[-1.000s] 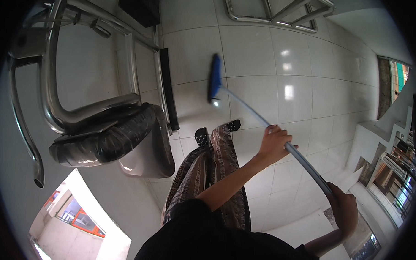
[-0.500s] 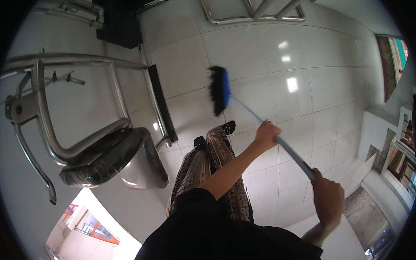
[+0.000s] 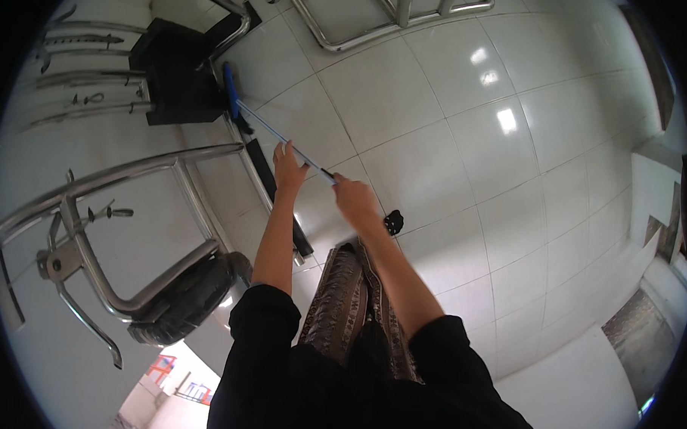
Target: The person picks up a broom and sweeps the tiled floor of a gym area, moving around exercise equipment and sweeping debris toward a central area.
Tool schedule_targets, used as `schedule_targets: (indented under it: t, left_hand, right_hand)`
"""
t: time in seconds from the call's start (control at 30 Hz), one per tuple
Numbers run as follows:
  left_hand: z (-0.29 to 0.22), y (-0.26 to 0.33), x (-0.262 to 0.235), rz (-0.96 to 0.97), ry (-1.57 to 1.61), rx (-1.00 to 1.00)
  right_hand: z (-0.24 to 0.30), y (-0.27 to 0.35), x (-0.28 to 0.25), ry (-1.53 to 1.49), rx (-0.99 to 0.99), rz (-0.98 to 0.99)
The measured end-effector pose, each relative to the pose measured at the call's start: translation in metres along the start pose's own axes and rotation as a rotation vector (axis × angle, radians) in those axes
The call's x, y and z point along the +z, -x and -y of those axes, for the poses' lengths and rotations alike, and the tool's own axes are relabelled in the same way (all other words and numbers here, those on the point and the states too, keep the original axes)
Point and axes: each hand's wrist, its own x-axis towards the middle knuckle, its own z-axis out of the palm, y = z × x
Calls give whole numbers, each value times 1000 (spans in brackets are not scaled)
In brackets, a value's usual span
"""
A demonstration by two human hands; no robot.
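Both hands are closing around a thin blue broom handle (image 3: 280, 137) near the frame's centre: the left hand (image 3: 287, 167) is wrapping it higher up, the right hand (image 3: 356, 200) is clasping the dark end, so the pole is slanting toward the upper left. There its blue broom head (image 3: 230, 90) is reaching under a chrome-framed chair (image 3: 194, 46) (black padded seat) on glossy white floor tiles (image 3: 447, 150).

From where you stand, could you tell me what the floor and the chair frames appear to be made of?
Floor: glossy white ceramic-looking tiles, with grout lines and bright reflections. Chair frames: polished metal tubing, probably steel or chrome, shiny and silver.
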Motion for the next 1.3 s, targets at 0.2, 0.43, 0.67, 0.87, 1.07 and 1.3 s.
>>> schedule_targets:
  t: [0.2,0.43,0.67,0.87,1.07,1.3]
  left_hand:
    - [-19,8,57,384,-235,231]
    - [-156,110,137,522,-238,565]
    - [-328,182,115,469,278,768]
    - [-299,185,24,319,505,596]
    - [-113,181,82,194,262,237]
    - [-215,146,119,207,618,463]
  right_hand:
    - [-86,12,22,-216,216,-20]
    - [-194,225,-91,-105,418,-36]
    - [-126,347,-256,443,635,-73]
    - [-92,338,-321,209,390,-3]
    - [-111,222,-200,391,11,233]
    - [-70,245,-258,745,267,104]
